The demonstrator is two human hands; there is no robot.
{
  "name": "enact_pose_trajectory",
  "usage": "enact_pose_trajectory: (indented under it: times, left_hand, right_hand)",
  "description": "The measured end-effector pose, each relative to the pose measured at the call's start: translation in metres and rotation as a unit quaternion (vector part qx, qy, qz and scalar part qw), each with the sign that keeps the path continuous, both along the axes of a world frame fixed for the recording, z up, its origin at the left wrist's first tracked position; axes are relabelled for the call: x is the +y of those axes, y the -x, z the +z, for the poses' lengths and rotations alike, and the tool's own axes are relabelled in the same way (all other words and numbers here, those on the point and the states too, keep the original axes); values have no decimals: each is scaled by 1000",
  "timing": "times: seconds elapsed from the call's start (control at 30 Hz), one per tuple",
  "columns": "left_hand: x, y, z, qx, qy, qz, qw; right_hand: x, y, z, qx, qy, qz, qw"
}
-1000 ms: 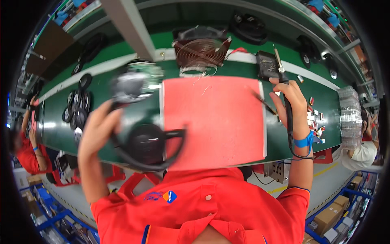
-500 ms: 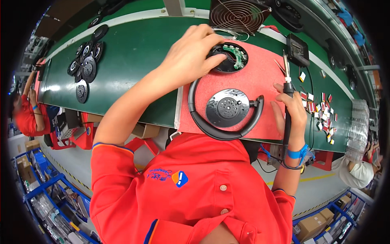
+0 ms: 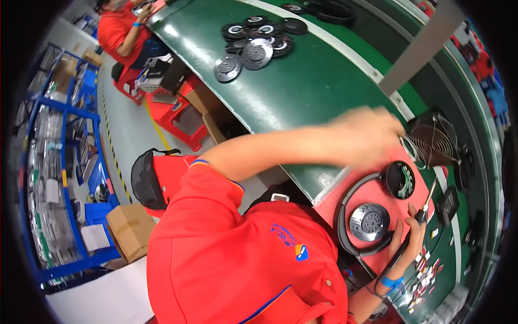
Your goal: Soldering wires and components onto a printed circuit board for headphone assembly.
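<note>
A black headphone lies on a red mat (image 3: 362, 177), its curved headband (image 3: 341, 216) toward my body. One ear cup (image 3: 400, 186) is uncovered, with a green circuit board inside; the other, a round dark cup (image 3: 370, 222) with a perforated disc, lies within the headband's curve. My left hand (image 3: 367, 136), smeared by motion, is above the mat's far-left edge, close to some loose thin wire (image 3: 411, 149). Whether its fingers hold anything cannot be made out. My right hand (image 3: 411, 237) is closed around a soldering iron (image 3: 421, 217), its metal tip pointing away from me beside the mat.
A fan with a wire guard (image 3: 433, 142) stands behind the mat. Several ear cups (image 3: 256, 53) are heaped farther left on the green bench (image 3: 324, 97). Small battery-like packs (image 3: 426, 276) lie at the right near a black holder (image 3: 448, 206). A metal post (image 3: 423, 46) rises at the back.
The view has swung left, shifting the bench and headphone rightward. My left hand has left the open ear cup and moved toward the loose wire. My right hand still holds the soldering iron.
</note>
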State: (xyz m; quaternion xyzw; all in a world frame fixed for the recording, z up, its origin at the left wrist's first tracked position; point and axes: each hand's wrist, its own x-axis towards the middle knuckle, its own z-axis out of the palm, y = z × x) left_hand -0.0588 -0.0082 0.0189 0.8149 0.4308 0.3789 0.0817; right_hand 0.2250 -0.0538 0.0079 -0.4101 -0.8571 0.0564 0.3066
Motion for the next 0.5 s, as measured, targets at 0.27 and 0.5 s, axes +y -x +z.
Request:
enact_pose_trajectory:
  times: [0.27, 0.5]
  left_hand:
    - [4, 252, -16, 134, 101, 592, 788]
    - [26, 272, -27, 20, 185, 629, 754]
  right_hand:
    - [19, 21, 14, -10, -3, 52, 999]
    - [24, 35, 17, 4, -22, 78, 997]
